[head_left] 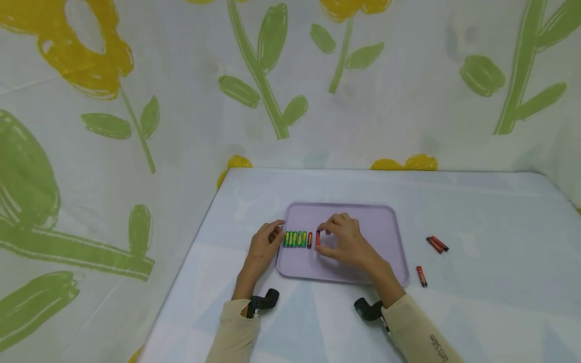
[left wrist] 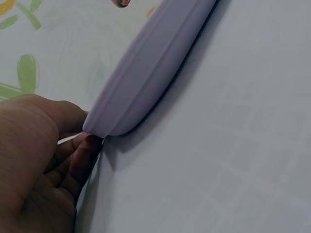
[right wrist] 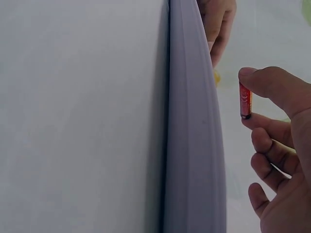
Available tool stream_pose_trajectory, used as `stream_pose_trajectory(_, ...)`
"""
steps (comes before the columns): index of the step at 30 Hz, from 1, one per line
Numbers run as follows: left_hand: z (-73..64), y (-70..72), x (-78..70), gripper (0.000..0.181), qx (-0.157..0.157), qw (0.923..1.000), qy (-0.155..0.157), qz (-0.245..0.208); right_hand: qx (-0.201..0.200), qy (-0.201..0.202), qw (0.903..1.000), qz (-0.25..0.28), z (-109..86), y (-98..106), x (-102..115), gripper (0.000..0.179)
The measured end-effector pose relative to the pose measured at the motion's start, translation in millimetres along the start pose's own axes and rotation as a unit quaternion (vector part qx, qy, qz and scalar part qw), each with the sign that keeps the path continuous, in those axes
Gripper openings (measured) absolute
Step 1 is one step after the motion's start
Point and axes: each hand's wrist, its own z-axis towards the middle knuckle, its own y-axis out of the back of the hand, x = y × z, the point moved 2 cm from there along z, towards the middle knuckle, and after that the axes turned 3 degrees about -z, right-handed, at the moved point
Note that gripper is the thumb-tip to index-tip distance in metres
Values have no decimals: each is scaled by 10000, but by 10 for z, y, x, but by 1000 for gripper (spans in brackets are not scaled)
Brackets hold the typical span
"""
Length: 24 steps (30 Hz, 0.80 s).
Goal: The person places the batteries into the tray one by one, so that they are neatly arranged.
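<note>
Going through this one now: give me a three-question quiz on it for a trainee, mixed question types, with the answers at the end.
1. What does the right hand pinch end to end between thumb and index finger?
2. True or false: every battery in the scene lies on the tray.
3. As seen in the head view, at which edge of the tray is the left hand?
a) the right edge
b) the far edge
c) the left edge

Key:
1. A red battery.
2. False; loose red batteries lie on the table, right of the tray.
3. c
</note>
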Motion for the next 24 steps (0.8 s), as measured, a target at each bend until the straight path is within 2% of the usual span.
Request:
stream_pose_trajectory(7,29,-13,-2,31,23,10000,11,17,79,-89,9999,-60,29,-4,-5,35)
stream_pose_trajectory(15,20,0,52,31,9,10000,68,47,186,-162,9997,-85,63,-110,-42,36)
stream_pose_trajectory(24,5,3,2,33,66,10000,34,10,190,-250,9994,-169,87,-135,-58,37)
